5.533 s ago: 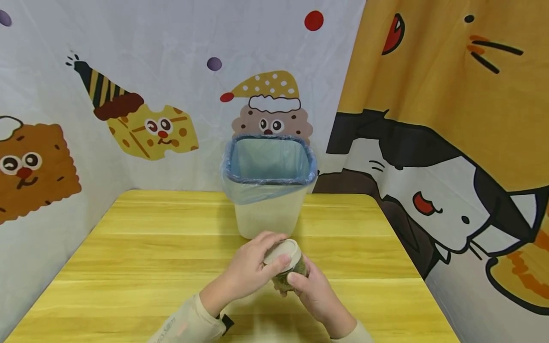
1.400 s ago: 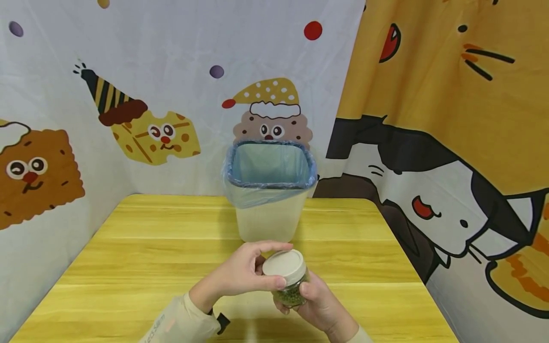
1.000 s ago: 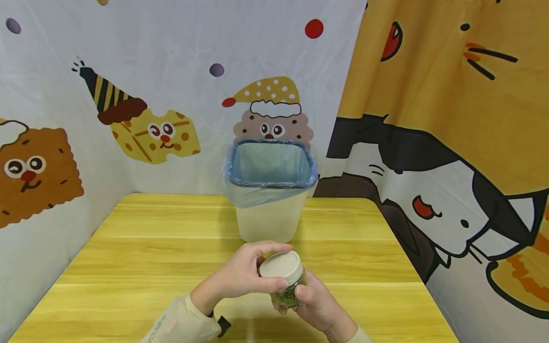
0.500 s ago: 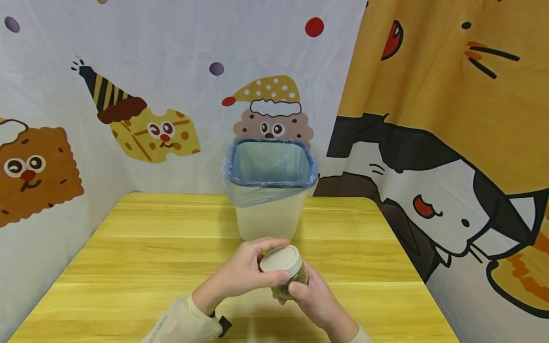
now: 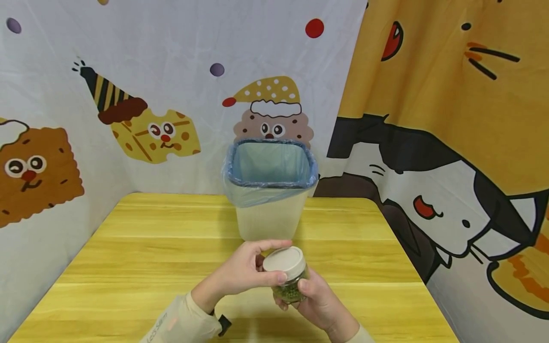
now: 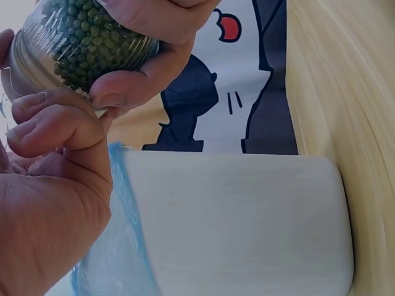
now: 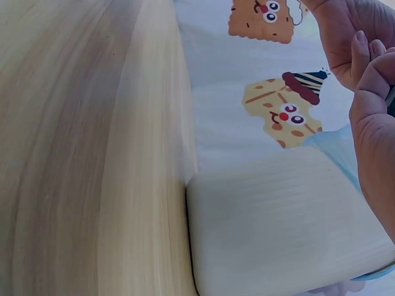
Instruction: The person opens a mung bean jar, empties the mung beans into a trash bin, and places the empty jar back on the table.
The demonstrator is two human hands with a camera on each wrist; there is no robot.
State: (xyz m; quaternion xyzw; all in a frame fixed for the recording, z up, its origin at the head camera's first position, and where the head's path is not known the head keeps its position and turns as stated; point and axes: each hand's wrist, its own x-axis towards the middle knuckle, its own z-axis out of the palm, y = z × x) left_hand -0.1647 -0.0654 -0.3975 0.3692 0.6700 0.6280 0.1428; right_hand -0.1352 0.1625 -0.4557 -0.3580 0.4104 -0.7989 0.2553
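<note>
A small clear jar [image 5: 290,291] of green mung beans is tilted above the near part of the table, its off-white lid [image 5: 284,262] on the mouth. My right hand [image 5: 321,302] grips the jar's body, thumb on the near side and fingers under it. With thumb and fingers spread across the lid, my left hand [image 5: 238,271] holds its rim. In the left wrist view the beans [image 6: 92,46] show through the glass. The right wrist view has both hands at its right edge, with the jar mostly hidden behind the right hand [image 7: 376,129].
A whitish waste bin [image 5: 268,219] with a blue liner bag [image 5: 271,183] over its rim stands just beyond the hands on the yellow wood-grain table [image 5: 150,267]. Cartoon-printed cloth [image 5: 171,38] hangs behind and at both sides.
Compared with several seconds ago, the jar is slightly nearer to me and the left fingers have shifted from over the lid to its edge. In the last second the jar has only tilted slightly.
</note>
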